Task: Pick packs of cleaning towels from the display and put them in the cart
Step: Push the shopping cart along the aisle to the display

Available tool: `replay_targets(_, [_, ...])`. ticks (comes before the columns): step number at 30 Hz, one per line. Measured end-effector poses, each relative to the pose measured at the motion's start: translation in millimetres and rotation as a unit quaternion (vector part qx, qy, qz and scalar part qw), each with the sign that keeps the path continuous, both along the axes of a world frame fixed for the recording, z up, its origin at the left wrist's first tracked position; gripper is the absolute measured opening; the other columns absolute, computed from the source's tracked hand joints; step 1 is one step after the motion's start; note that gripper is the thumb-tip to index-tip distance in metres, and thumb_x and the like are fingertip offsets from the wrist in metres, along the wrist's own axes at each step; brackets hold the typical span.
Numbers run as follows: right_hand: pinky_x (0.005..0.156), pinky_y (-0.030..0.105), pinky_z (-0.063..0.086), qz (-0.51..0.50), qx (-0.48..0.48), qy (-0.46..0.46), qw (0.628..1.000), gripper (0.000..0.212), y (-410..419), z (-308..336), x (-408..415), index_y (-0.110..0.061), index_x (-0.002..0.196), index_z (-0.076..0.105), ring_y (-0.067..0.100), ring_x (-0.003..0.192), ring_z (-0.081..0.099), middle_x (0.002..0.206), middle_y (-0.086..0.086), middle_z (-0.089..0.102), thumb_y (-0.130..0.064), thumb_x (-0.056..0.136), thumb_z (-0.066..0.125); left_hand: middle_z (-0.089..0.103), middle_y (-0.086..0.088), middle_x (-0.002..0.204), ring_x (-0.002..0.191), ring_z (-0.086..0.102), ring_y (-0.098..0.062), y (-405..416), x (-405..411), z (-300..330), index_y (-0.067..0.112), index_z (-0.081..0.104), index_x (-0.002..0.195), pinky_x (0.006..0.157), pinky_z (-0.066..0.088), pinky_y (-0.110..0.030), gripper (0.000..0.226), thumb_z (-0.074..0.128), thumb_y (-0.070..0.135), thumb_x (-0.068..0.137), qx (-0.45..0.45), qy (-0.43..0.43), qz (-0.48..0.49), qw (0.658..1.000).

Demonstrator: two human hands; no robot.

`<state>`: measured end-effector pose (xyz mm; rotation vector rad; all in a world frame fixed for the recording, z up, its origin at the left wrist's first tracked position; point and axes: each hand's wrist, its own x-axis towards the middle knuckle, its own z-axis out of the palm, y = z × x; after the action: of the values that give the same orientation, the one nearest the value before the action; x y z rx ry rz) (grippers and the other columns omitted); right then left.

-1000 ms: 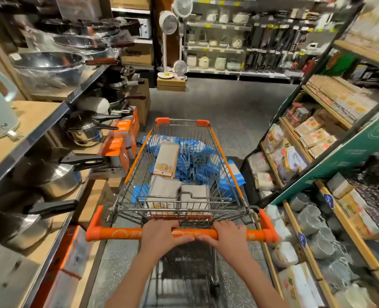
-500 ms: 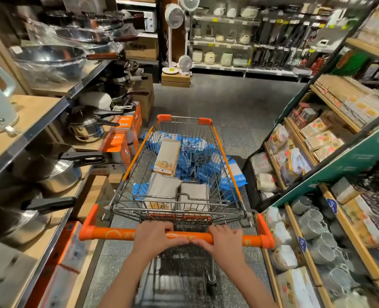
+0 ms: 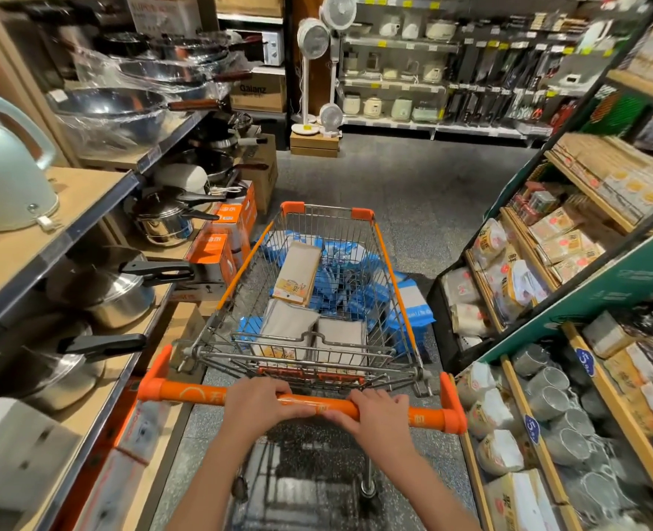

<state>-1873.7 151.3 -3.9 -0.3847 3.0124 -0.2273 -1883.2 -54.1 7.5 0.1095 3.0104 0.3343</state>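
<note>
At six o'clock, the left hand [image 3: 258, 402] and right hand [image 3: 374, 417] have fingers clamped on the cart [image 3: 396, 262] handle. Towel packs [image 3: 298, 272] already lie inside; more packs [image 3: 488, 241] wait at three o'clock. Likely a transit step; next, release and reach right.

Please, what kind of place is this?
Most likely a housewares shop aisle. Both hands grip the orange handle of a shopping cart, pots line the shelves at one side, and standing fans are displayed ahead.
</note>
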Motion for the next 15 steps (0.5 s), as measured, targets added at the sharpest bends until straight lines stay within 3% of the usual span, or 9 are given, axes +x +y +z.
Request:
replay_targets(2, [0.093,0.037,0.029,0.04,-0.01,-0.053,0.998,0.087,1.5,1.2,1.3,-0.028,0.12,0.052,0.016,0.111,0.051,0.118,-0.007,0.059,-0.082,0.073,0.003,0.054,0.012,0.059,0.064,0.056,-0.001,-6.3,5.5,0.8,0.035,0.061,0.071,0.048,0.025,-0.017,0.096,0.004,0.101,0.032,-0.004,0.006,0.017,1.0])
replay_targets(4, [0.1,0.035,0.03,0.085,-0.045,-0.1,0.99,0.05,5.4,2.0,-0.1,-0.028,0.13,0.045,0.015,0.117,0.047,0.126,-0.007,0.055,-0.058,0.092,0.036,0.055,0.01,0.056,0.055,0.049,-0.002,-12.5,10.8,1.2,0.038,0.047,0.056,0.047,0.025,-0.016,0.077,0.011,0.101,0.033,0.015,0.001,0.038,0.999])
replay_targets(5, [0.102,0.034,0.033,0.108,-0.062,-0.115,0.985,0.045,8.3,2.0,-1.6,-0.029,0.132,0.044,0.015,0.118,0.047,0.127,-0.007,0.054,-0.05,0.093,0.043,0.057,0.01,0.058,0.054,0.048,-0.002,-14.8,13.2,1.5,0.039,0.044,0.055,0.047,0.026,-0.016,0.074,0.012,0.102,0.032,0.026,-0.005,0.05,0.998])
replay_targets(8, [0.095,0.034,0.043,0.163,-0.086,-0.144,0.972,0.048,15.5,2.9,-8.8,-0.034,0.134,0.041,0.014,0.116,0.05,0.125,-0.008,0.055,-0.052,0.09,0.048,0.058,0.01,0.058,0.056,0.05,-0.002,-15.9,21.9,3.1,0.043,0.051,0.06,0.049,0.026,-0.014,0.084,0.006,0.105,0.023,0.038,-0.008,0.08,0.996])
replay_targets(10, [0.092,0.034,0.044,0.192,-0.101,-0.154,0.964,0.049,15.6,4.8,-9.7,-0.036,0.134,0.042,0.015,0.113,0.053,0.123,-0.007,0.056,-0.053,0.089,0.05,0.056,0.012,0.06,0.062,0.051,0.0,-13.9,28.0,4.0,0.035,0.064,0.07,0.061,0.026,-0.015,0.101,0.008,0.105,0.024,0.054,-0.023,0.094,0.994])
replay_targets(12, [0.092,0.034,0.044,0.213,-0.126,-0.148,0.957,0.047,15.4,3.0,-5.8,-0.034,0.133,0.045,0.016,0.11,0.055,0.121,-0.006,0.059,-0.051,0.089,0.052,0.063,0.012,0.075,0.076,0.055,-0.005,-11.1,34.9,6.2,0.03,0.069,0.082,0.076,0.023,-0.02,0.105,0.016,0.104,0.029,0.064,-0.05,0.108,0.991])
replay_targets(15, [0.092,0.037,0.046,0.231,-0.146,-0.137,0.952,0.043,14.7,-0.7,1.1,-0.032,0.13,0.049,0.017,0.104,0.059,0.114,-0.004,0.062,-0.048,0.09,0.053,0.065,0.016,0.092,0.09,0.05,-0.004,-6.3,47.9,5.3,0.033,0.07,0.096,0.097,0.021,-0.027,0.06,0.055,0.079,0.061,0.09,-0.043,0.153,0.983])
